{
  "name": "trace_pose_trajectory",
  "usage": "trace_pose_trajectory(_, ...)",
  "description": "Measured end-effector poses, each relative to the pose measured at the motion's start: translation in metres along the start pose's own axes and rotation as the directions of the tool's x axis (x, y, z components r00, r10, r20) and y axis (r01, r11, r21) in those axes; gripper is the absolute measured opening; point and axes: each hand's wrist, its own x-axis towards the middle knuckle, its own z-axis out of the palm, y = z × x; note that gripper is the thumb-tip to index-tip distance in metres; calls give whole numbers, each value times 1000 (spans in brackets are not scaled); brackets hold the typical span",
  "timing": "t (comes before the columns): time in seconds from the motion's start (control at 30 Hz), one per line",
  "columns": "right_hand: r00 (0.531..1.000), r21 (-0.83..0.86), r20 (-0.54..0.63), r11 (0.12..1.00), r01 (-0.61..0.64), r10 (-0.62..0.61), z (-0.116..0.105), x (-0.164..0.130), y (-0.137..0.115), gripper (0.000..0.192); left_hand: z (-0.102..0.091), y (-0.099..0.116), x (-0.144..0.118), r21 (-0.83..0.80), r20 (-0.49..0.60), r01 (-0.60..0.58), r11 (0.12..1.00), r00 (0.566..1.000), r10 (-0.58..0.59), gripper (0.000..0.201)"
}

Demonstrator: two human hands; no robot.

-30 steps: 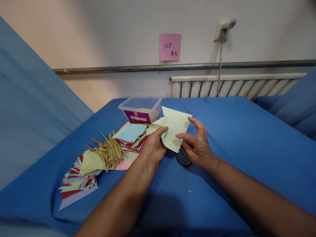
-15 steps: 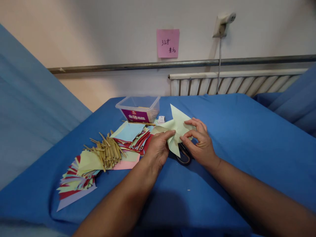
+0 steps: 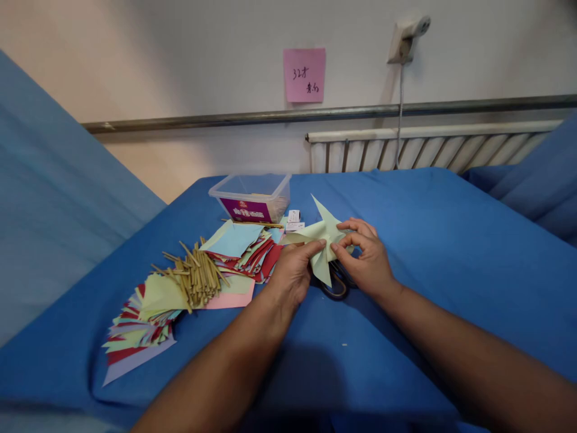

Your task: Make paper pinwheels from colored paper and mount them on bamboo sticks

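A pale green paper pinwheel [image 3: 321, 231] is held up between both hands, its pointed blades spreading outward. My left hand [image 3: 295, 270] grips it from the left, the thumb pressing near the centre. From the right, my right hand [image 3: 367, 255] pinches a blade with thumb and forefinger, the other fingers bent above. Behind and below the pinwheel, the dark loops of scissors handles [image 3: 334, 290] show on the blue cloth; their blades are hidden.
Left of the hands lie stacked coloured paper squares [image 3: 237, 240], a heap of short tan sticks [image 3: 201, 276] and fanned paper pieces [image 3: 139, 325]. A clear plastic box [image 3: 250, 198] stands behind, with small white boxes [image 3: 294, 221] beside it. Blue cloth [image 3: 451, 252] covers the table.
My right thumb has come closer to the pinwheel's centre, and the right-hand blade is drawn inward. The pinwheel has tilted a little. Both hands still hold it.
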Motion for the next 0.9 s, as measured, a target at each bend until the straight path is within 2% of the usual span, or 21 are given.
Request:
trace_pose_trajectory(0.33, 1000, 9, -21, 1000, 3, -3, 1, -1, 0, 15, 2, 1, -2, 24, -21, 13, 1000, 1000, -13, 29)
trace_pose_trajectory(0.9, 1000, 14, -24, 1000, -10, 10, 1, -1, -1, 16, 0, 0, -1, 25, 16, 14, 1000, 1000, -15, 33)
